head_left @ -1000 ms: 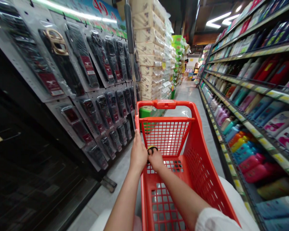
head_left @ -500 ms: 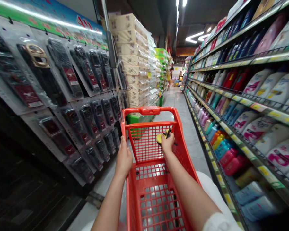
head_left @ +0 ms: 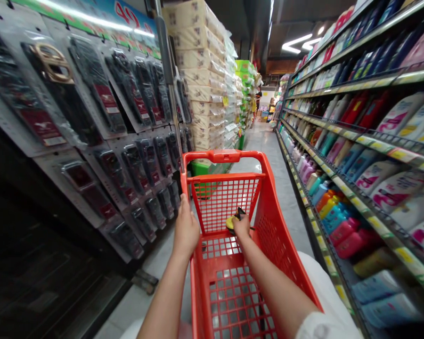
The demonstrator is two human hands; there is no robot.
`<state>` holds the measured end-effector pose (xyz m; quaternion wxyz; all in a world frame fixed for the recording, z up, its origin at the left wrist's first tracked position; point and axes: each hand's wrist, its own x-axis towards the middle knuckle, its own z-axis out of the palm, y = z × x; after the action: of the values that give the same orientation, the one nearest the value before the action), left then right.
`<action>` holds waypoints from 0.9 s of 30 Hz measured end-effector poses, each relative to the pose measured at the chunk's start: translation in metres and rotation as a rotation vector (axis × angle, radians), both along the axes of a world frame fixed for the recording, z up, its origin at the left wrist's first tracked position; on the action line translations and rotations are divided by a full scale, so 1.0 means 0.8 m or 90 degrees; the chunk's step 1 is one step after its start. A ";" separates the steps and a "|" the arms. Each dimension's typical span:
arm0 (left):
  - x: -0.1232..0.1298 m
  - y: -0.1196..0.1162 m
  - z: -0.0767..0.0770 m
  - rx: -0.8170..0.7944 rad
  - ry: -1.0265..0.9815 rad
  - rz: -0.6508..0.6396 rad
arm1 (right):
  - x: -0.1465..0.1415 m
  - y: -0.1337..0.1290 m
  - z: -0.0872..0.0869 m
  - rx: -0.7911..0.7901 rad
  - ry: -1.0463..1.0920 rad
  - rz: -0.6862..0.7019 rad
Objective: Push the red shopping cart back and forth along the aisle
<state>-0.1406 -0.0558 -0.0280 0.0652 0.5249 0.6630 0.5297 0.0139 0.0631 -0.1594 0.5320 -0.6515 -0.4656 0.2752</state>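
Note:
A red plastic shopping cart (head_left: 286, 235) with grid sides stands directly in front of me. My left hand (head_left: 186, 230) is closed on the cart's left rim, near the handle end. Inside the basket, by the far grid panel, my right hand (head_left: 243, 227) grips a small yellow-and-black item (head_left: 231, 223). Its exact kind cannot be made out, as my fingers cover part of it. The basket floor below is a red open grid.
Packaged belts (head_left: 106, 99) hang on a display to the left, beside a grey metal pole (head_left: 165, 52). Stacked tissue packs (head_left: 201, 70) rise behind it. Shelves of bottles (head_left: 385, 183) line the right. A tiled aisle (head_left: 263, 136) runs ahead, with a person (head_left: 258, 98) far off.
My right hand has moved lower into the cart with the yellow-and-black item. My left hand stays on the rim. The view has shifted slightly.

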 end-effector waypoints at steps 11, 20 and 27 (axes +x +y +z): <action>-0.001 -0.010 -0.002 0.015 -0.022 0.008 | -0.087 -0.008 0.148 0.225 -0.090 0.127; -0.002 -0.013 0.001 0.005 -0.045 0.010 | -0.125 -0.058 0.089 0.158 -0.505 0.387; -0.003 -0.014 0.010 -0.019 -0.034 0.013 | -0.054 -0.057 0.010 0.050 -0.708 0.589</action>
<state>-0.1428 -0.0670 -0.0203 0.0855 0.5026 0.6741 0.5346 -0.0293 0.0173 -0.1512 0.0682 -0.4117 -0.9050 0.0832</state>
